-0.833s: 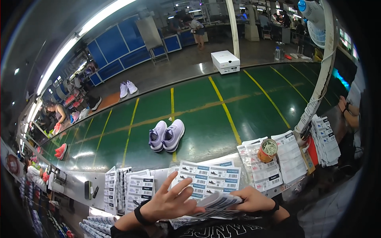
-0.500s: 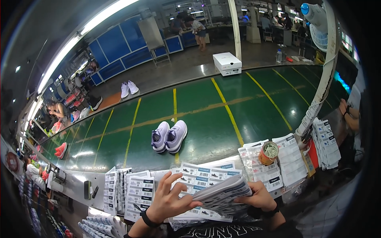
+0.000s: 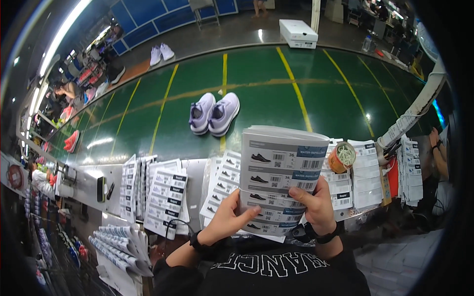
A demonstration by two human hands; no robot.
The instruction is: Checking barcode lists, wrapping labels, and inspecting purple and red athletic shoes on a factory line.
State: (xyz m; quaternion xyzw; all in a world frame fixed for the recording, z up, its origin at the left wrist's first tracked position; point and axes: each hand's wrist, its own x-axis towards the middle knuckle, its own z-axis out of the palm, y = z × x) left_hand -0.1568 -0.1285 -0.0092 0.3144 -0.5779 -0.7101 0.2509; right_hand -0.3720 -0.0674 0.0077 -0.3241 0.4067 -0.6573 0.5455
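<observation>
A thick stack of shoe label sheets stands upright in front of my chest, held by both hands. My left hand grips its lower left edge, thumb pressed on the front sheet. My right hand grips the lower right edge, fingers curled over the front. Each sheet shows rows of small shoe pictures with codes. More label sheets lie spread on the grey table under and left of the stack.
A pair of lilac sneakers sits on the green floor beyond the table. An orange tub of rubber bands rests on sheets at right. A white shoebox lies far back. Another person's arm is at far right.
The stack, earlier lying low and nearly flat in my hands, has been raised and tipped upright. My view has tilted down toward the table.
</observation>
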